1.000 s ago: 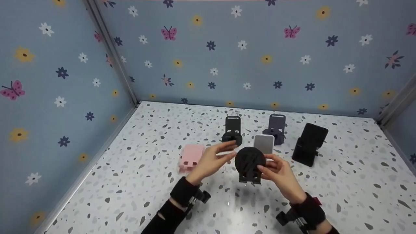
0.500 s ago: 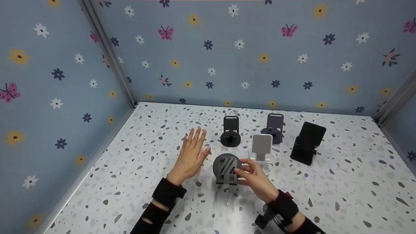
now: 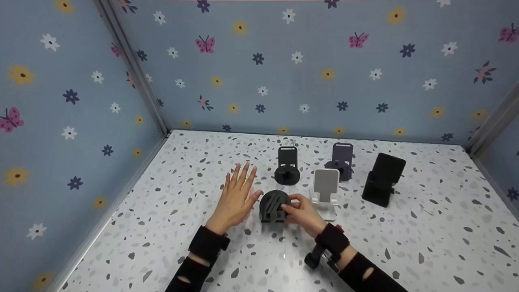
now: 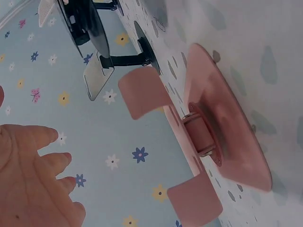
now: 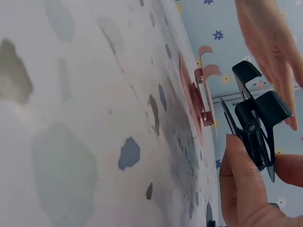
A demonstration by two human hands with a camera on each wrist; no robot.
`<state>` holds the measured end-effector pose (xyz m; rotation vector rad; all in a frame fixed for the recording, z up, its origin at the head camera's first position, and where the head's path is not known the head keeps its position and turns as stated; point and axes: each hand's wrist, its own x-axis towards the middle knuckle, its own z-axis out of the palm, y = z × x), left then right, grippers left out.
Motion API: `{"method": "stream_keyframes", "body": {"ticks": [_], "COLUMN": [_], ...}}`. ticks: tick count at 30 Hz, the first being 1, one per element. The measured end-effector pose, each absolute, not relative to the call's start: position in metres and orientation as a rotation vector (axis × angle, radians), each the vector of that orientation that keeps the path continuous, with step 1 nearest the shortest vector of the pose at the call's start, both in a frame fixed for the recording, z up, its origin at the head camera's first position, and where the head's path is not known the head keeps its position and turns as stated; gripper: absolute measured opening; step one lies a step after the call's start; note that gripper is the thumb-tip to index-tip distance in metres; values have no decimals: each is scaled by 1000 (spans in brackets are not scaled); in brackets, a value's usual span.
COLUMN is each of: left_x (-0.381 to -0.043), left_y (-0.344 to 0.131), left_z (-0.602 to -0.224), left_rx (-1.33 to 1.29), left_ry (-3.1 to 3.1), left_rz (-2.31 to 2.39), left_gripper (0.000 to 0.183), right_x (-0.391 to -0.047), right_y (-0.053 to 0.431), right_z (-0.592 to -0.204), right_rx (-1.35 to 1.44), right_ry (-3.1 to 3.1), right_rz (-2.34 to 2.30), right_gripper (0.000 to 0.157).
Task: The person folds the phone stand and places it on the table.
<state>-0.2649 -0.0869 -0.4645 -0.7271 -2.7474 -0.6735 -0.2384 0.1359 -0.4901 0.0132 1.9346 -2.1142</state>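
Item 1: black folded stand with a round slatted disc, metal-looking (image 3: 275, 204); centre of the frame, below middle, its hooked tabs visible in the right wrist view. Over the last second it has shifted leftward, out from in front of the white stand with a grey rectangular pad (image 3: 326, 184), whose base now shows. It appears raised off the speckled white terrazzo-patterned tabletop (image 3: 184, 194).

Item 2: right hand (image 3: 306, 214); pinches item 1 at its right edge between thumb and fingers.

Item 3: left hand (image 3: 233, 202); left of item 1, fingers straight and slightly spread, thumb out. A second ago it reached toward the disc; now it has drawn away left. Contact with item 1: cannot tell. In effect, the right hand seems to carry the stand alone.

Item 4: pink stand with two curled tabs and a flat base, smooth-finished (image 4: 201, 137); now masked by item 3 in the head view.

Item 5: behind, black round-based stand (image 3: 287, 174), purple slotted stand (image 3: 342, 153), and black rectangular stand (image 3: 383, 178) at right.
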Motion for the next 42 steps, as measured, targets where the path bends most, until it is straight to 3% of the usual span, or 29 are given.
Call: {"method": "stream_keyframes", "body": {"ticks": [13,20,23,30,35,39,42], "left_x": [-265,-264,-264,-264,-264,-263,-263], "left_y": [-87,-87,-87,-87,-87,-88,-88], "left_z": [-465,-466,-465,-463,-464,-464,-464], "left_rx": [-741,-732,-733,-741,-747,-748,-750], "left_ry": [-2742,-2744,-2751,-2763,-2758,-2768,-2767], "left_rz": [-713,-752,-749,-743,-744,-758,-765], "left_gripper": [65,65,65,65,65,66,66], "right_x": [-265,-268,-266,-263,-263,-260,-255], "right_y": [113,114,117,123,124,124,122], "right_z": [-497,-490,-487,-484,-480,-474,-467], "right_rx": [185,161,80,-212,-361,-448,-494], "right_ry": [2106,2011,2075,2601,2721,2878,2947], "right_rz": [-2016,-1951,-1883,-1380,-1249,-1090,-1021], "right_gripper": [31,44,48,27,20,27,40]}}
